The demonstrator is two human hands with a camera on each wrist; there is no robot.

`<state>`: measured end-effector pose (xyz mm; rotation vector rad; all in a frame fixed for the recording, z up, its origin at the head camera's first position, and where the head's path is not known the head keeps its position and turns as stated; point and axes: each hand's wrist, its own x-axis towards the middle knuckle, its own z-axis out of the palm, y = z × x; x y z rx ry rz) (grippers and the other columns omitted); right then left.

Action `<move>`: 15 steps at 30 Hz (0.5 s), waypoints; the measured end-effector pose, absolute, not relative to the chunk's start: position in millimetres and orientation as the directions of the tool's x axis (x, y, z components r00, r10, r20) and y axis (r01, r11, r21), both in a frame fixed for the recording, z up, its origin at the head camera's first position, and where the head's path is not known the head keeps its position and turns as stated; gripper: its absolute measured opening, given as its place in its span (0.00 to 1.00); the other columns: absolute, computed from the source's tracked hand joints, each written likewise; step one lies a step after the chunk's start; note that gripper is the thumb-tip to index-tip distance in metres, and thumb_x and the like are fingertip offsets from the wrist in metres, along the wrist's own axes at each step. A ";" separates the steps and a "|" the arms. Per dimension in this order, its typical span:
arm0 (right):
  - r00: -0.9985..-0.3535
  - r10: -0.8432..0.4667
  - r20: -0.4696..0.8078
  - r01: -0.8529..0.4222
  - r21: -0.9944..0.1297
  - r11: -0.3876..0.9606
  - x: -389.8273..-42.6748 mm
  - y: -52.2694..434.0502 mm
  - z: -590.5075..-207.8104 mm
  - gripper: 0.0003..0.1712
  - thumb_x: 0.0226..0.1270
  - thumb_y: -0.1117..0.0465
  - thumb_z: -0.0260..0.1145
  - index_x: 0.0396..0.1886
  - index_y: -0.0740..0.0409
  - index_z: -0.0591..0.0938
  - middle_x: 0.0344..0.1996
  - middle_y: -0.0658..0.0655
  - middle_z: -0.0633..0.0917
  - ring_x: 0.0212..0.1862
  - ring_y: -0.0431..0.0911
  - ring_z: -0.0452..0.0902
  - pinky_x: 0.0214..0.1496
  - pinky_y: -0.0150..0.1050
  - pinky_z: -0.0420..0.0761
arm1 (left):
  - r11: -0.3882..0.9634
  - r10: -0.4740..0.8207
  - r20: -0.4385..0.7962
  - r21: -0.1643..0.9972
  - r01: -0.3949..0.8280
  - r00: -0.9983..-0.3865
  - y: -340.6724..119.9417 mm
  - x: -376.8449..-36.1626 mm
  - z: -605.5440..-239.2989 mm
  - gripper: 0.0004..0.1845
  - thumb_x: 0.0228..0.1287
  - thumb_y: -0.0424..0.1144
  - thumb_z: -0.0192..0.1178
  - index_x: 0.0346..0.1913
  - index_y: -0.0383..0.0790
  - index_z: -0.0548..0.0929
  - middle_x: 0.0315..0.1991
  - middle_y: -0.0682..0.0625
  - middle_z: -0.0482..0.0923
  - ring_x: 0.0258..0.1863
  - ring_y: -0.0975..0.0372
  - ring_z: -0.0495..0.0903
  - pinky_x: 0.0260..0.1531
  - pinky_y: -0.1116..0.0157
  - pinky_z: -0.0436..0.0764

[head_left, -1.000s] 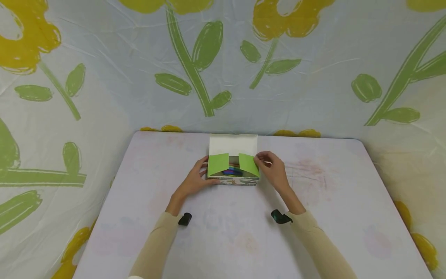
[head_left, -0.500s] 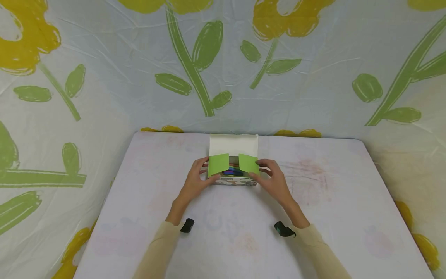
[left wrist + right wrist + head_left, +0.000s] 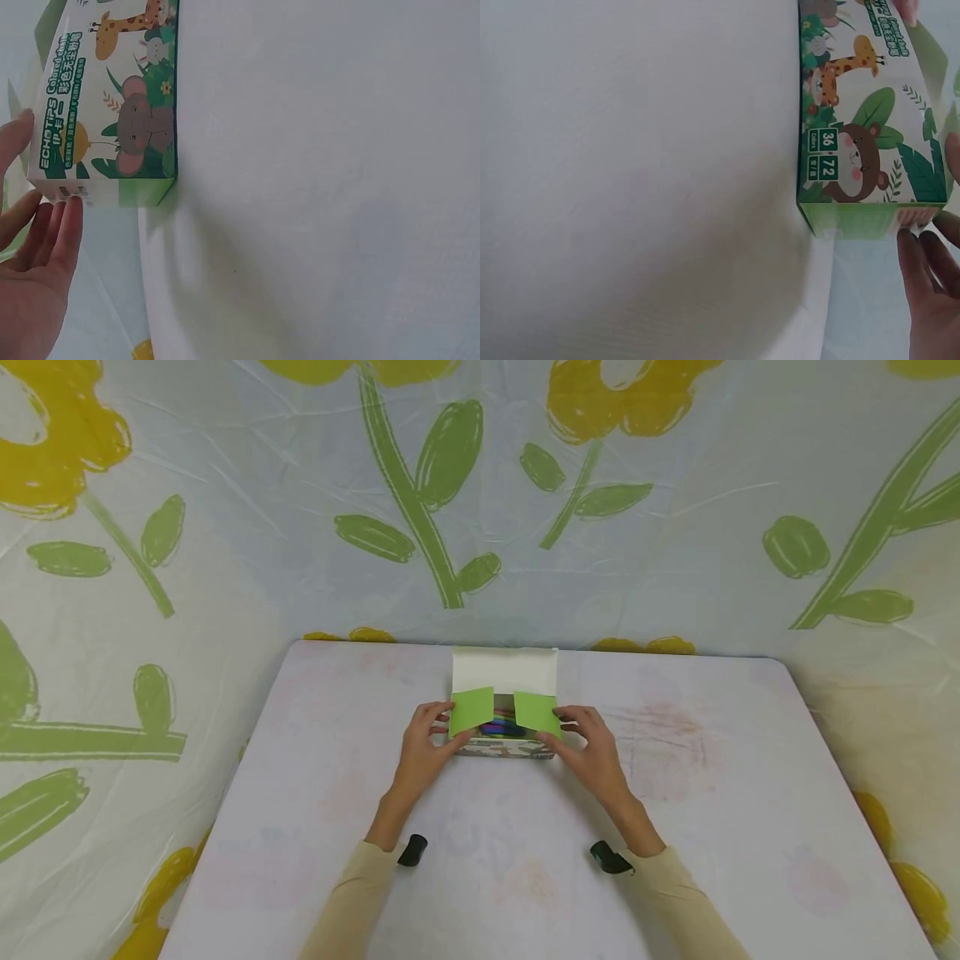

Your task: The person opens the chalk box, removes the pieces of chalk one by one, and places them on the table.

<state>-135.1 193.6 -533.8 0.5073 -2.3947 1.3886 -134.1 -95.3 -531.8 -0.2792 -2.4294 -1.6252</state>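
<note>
A colored chalk box [image 3: 510, 749] stands at the far middle of the table, its white lid [image 3: 504, 672] raised at the back. Two green side flaps [image 3: 471, 710] slant over the opening, and colorful chalk sticks [image 3: 501, 723] show in the gap between them. My left hand [image 3: 420, 750] grips the left end, thumb at the front top edge and fingers along the side. At the opposite end my right hand [image 3: 594, 753] holds the box the same way. Animal drawings cover the front [image 3: 112, 97] in the left wrist view; printed end panel [image 3: 862, 221] meets my right fingertips.
The white table [image 3: 495, 877] has faint colored smudges. Close behind the box, its back edge meets a hanging flower-print cloth [image 3: 300, 527], which also encloses both sides. Dark wrist devices [image 3: 412, 850] sit at both sleeve cuffs.
My right hand has shifted from the right flap's outer edge to the box's right end, its thumb coming down to the front. My left hand and the box have stayed nearly in place.
</note>
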 end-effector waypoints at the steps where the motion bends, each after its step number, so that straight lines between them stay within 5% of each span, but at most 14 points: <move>1: -0.877 -0.141 0.460 -0.468 -0.751 0.465 -135.0 194.2 -533.9 0.25 0.59 0.67 0.79 0.56 0.63 0.83 0.52 0.60 0.81 0.51 0.53 0.81 0.54 0.46 0.85 | 0.373 0.033 0.283 0.886 0.275 -0.958 -94.9 -134.1 -531.8 0.28 0.58 0.35 0.77 0.61 0.33 0.81 0.55 0.39 0.76 0.51 0.50 0.79 0.49 0.52 0.87; 8: -0.879 -0.105 0.465 -0.459 -0.765 0.451 -129.8 196.0 -530.0 0.23 0.60 0.70 0.77 0.56 0.61 0.85 0.49 0.61 0.85 0.47 0.56 0.84 0.49 0.44 0.87 | 0.343 -0.025 0.333 0.888 0.305 -0.943 -95.3 -130.4 -531.3 0.21 0.59 0.35 0.77 0.53 0.34 0.84 0.49 0.43 0.82 0.45 0.54 0.83 0.47 0.57 0.87; 15: -0.871 -0.103 0.480 -0.479 -0.781 0.400 -117.5 194.0 -510.0 0.19 0.59 0.79 0.73 0.51 0.72 0.85 0.46 0.69 0.87 0.45 0.63 0.84 0.45 0.48 0.88 | 0.255 -0.079 0.323 0.921 0.294 -0.943 -97.4 -125.4 -532.7 0.18 0.60 0.37 0.76 0.50 0.32 0.87 0.45 0.41 0.85 0.43 0.49 0.85 0.46 0.48 0.87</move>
